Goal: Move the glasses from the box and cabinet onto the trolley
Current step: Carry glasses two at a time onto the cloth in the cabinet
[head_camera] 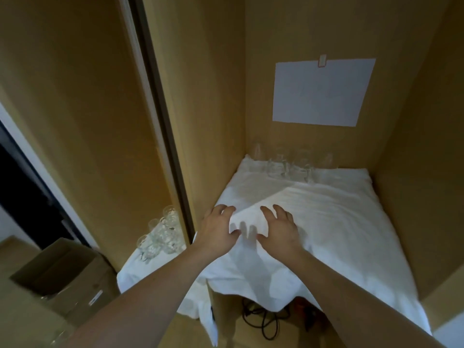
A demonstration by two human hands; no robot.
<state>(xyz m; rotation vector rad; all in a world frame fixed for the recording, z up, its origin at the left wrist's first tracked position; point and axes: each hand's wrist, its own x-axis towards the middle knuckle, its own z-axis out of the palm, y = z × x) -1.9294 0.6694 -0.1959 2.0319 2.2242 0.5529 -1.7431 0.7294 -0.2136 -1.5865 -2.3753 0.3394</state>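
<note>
**Both hands spread on the cabinet's white cloth**

Inside the wooden cabinet [414,172], seen from my head camera, my two hands lie near the front edge of the shelf, at about 6 o'clock in the picture. My left hand [217,229] rests on the white cloth [339,222] with its fingers [227,209] spread and lightly bent, gripping nothing. My right hand [278,228] lies just beside it, at its 3 o'clock, fingers likewise splayed on a raised fold of the cloth, holding nothing. The cloth covers the whole shelf and hangs over its front edge.

A row of clear glasses [291,164] stands on the cloth against the back wall of the cabinet, at 12 o'clock from my hands and well apart from them. A white sheet of paper [321,92] is fixed to the back wall above them.

At 9 o'clock, beyond the cabinet's side wall, a second cluster of glasses [160,237] stands on another white-draped surface [133,275]; I cannot tell whether it is the trolley. An open cardboard box [62,275] sits at 8 o'clock. Black cables [261,320] lie below the shelf.
</note>
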